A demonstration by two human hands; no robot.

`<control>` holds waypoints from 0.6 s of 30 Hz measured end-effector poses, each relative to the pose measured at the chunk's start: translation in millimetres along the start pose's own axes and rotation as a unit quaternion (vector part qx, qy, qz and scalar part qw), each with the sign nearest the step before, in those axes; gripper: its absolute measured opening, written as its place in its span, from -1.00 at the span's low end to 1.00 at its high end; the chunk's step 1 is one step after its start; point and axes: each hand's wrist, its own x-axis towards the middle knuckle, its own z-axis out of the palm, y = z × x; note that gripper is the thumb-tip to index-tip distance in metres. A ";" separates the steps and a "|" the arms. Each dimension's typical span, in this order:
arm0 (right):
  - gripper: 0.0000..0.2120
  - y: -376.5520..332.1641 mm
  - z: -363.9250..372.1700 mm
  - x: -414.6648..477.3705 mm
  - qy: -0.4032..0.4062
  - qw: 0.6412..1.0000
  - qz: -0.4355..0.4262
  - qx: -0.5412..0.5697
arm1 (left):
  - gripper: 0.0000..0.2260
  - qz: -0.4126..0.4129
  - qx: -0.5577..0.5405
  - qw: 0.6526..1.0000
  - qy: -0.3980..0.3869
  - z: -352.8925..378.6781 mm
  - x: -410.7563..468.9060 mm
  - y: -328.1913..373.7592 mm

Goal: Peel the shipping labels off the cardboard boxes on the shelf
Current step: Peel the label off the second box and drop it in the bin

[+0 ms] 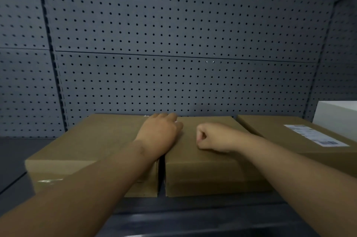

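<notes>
While the right hand (212, 137) makes a fisted grip, the label (314, 135) lies well right.

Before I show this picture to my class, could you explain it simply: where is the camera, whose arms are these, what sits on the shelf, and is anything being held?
There is no machine here. One wide-angle camera sits on a person's head and looks forward and down, so the two bare arms belong to the wearer. Three brown cardboard boxes stand side by side on a dark shelf, in front of a grey pegboard wall. The left hand lies palm down where the left box and the middle box meet. The right hand is curled into a fist on the middle box; whether it pinches anything cannot be told. Only the right box shows a white shipping label on its top. A white box stands behind it.
</notes>
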 end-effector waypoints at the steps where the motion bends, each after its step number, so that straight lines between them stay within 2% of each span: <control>1: -0.85 2.2 -0.8 0.6 0.007 1.000 0.006 0.005 | -0.82 -0.003 0.002 1.000 0.001 1.0 0.1 -0.2; 4: -0.87 0.3 1.4 0.1 -0.029 0.999 -0.024 0.003 | -0.82 -0.014 0.000 1.000 0.008 3.1 1.4 -1.2; 8: -0.84 -0.2 2.1 1.3 -0.005 1.000 -0.024 0.009 | -0.84 -0.005 0.001 1.000 0.011 3.7 2.0 0.7; 11: -0.93 -0.7 1.8 2.9 -0.023 0.999 -0.035 0.000 | -0.83 -0.009 0.003 1.000 0.012 2.9 2.1 -0.2; 15: -0.84 1.0 -0.2 5.7 -0.017 1.000 -0.018 -0.008 | -0.81 -0.006 0.005 1.000 0.012 1.4 1.7 0.9; 18: -0.87 -1.1 -1.2 6.0 -0.038 0.999 -0.021 0.002 | -0.81 -0.008 -0.001 1.000 0.013 1.7 1.3 0.3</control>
